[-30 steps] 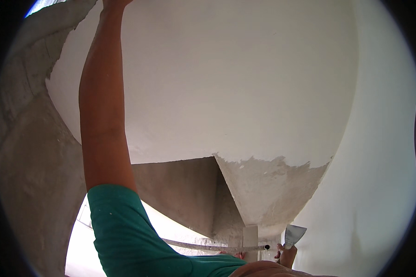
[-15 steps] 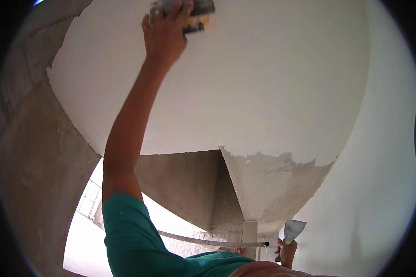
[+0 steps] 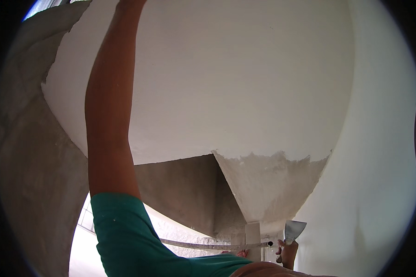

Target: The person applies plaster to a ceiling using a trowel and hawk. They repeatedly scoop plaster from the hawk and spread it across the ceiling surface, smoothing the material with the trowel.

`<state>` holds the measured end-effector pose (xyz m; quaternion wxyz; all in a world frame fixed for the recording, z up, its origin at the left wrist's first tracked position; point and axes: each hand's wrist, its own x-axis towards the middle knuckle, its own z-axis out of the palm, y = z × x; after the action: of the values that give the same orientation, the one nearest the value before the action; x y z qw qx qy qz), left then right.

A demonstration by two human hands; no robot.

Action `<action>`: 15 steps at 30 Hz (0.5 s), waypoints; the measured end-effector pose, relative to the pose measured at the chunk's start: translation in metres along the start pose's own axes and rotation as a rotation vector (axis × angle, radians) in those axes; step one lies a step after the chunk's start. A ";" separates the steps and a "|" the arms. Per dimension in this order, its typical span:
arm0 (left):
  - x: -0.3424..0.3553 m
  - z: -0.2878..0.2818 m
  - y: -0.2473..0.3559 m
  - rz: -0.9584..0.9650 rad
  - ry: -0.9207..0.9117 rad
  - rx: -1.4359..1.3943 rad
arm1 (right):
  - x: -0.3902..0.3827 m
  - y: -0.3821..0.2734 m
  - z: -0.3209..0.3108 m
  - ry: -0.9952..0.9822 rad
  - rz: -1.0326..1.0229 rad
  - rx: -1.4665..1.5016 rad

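Note:
My left arm (image 3: pixel 110 101), in a green sleeve (image 3: pixel 120 231), reaches up along the white-coated surface (image 3: pixel 240 83). Its hand is beyond the upper edge, so the fingers and whatever they hold are out of sight. Low on the right, my right hand (image 3: pixel 288 254) is closed round the handle of a putty knife (image 3: pixel 295 230). The knife's wide metal blade points upward, apart from the surface. Between the two, the white coat ends in a ragged line above a bare grey-beige patch (image 3: pixel 272 184).
A smooth white wall (image 3: pixel 379 152) rises along the right side. Rough grey-brown wall (image 3: pixel 32 161) fills the left. Below the coated surface is a dark recess (image 3: pixel 180 194). A long pale pipe (image 3: pixel 208 245) with an open end runs across near my body.
My left arm has stretched farther up, taking its hand and the plastering trowel it held out of view. My right hand keeps the putty knife in almost the same place.

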<state>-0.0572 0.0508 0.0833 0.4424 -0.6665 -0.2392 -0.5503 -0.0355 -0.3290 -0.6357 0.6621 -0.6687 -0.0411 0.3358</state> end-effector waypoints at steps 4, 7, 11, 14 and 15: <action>0.005 -0.001 0.013 -0.044 -0.113 0.022 | -0.002 0.004 -0.005 0.056 0.033 -0.019; -0.005 -0.002 0.017 -0.045 -0.152 -0.074 | 0.003 0.015 -0.010 0.032 0.014 -0.024; -0.065 -0.007 0.043 -0.029 -0.242 -0.080 | 0.003 0.002 -0.012 0.043 0.041 -0.036; -0.126 0.029 0.040 0.236 -0.025 0.099 | 0.000 -0.004 -0.013 0.029 0.043 -0.010; -0.150 0.023 0.054 0.190 -0.122 0.079 | -0.002 -0.006 -0.013 0.024 0.038 -0.017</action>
<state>-0.0438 0.0684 -0.0760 0.5030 -0.7005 -0.2229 -0.4545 -0.0281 -0.3404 -0.6311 0.6504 -0.6790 -0.0232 0.3397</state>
